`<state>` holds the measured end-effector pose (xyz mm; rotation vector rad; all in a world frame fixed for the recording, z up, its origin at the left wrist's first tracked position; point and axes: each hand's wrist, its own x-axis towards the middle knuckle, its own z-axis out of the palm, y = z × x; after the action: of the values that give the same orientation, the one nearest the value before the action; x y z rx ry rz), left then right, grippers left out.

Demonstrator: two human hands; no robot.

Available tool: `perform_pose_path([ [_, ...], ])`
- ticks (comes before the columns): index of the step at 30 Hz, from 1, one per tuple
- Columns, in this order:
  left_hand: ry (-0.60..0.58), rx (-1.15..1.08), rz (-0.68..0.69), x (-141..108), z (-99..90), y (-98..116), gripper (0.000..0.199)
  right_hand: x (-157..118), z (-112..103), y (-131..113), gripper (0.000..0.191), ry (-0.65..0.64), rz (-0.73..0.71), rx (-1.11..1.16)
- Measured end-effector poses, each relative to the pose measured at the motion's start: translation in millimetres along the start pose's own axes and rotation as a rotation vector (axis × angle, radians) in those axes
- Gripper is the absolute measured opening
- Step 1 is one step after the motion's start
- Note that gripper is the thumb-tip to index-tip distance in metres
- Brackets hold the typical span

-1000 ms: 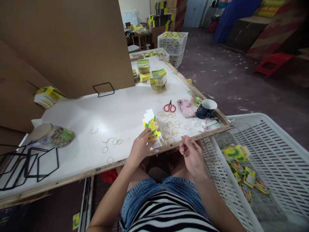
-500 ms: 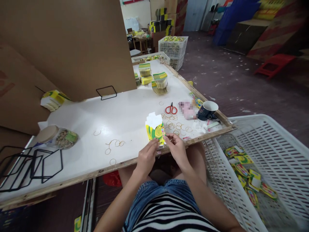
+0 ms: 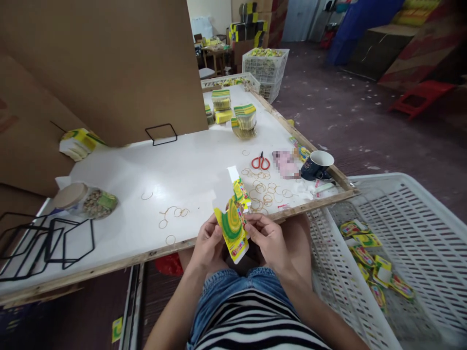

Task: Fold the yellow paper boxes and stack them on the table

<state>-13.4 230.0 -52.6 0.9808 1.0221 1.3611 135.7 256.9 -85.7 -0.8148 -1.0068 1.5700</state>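
Two bare hands: left hand (image 3: 207, 239) and right hand (image 3: 265, 238) are apart from each other, fingers pinched on opposite sides of one carton.
Carton held: yellow-and-green printed cardboard carton (image 3: 232, 226), tilted, its lower corner over the lap, past the table's near edge; a narrow panel with a white flap rises at twelve o'clock, seemingly part of it.
Just changed: half a second ago the carton lay flatter at the table edge; now it is lifted, turned and spread, so both hands seem busy working its panels off the surface.
Clock centre: the carton, twelve straight ahead.
White table: wood-edged white tabletop (image 3: 120, 175), reaching from nine to one.
Crate: white perforated plastic crate (image 3: 386, 181) toward four o'clock, yellow printed packs (image 3: 382, 271) inside.
Loops: thin tan rings (image 3: 267, 200) scattered between one and two.
Jar: clear jar with tan lid (image 3: 99, 203), on its side, at nine.
Scissors: red-handled scissors (image 3: 261, 159) at one.
Mug: dark mug with pale inside (image 3: 312, 168) at two.
Stacks: yellow-green cardboard bundles (image 3: 245, 116) at twelve.
Stool: red plastic stool (image 3: 423, 95), well off at two.
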Motion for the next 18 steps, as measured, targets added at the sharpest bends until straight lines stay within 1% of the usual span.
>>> perform_pose_path([
  [2,-0.039,-0.039,-0.021,-2,-0.8,-1,0.053,-2,2,4,0.026,-0.024,0.014,0.01],
  [4,-0.041,-0.029,0.01,-4,0.1,-2,0.051,-3,2,6,0.025,-0.026,0.013,0.009],
  [10,-0.075,0.064,0.106,-4,8.5,-3,0.046,-6,1,7,0.037,0.025,0.025,-0.074],
  [14,-0.079,0.118,0.123,-5,11.3,-1,0.05,-5,-1,7,0.038,0.039,0.015,-0.13],
  [16,-0.052,0.123,0.106,-6,10.2,-2,0.054,-5,-2,5,0.037,0.027,0.016,-0.14],
  [18,0.024,0.112,0.077,-6,8.4,-5,0.054,-7,-1,3,0.035,0.004,0.016,-0.135],
])
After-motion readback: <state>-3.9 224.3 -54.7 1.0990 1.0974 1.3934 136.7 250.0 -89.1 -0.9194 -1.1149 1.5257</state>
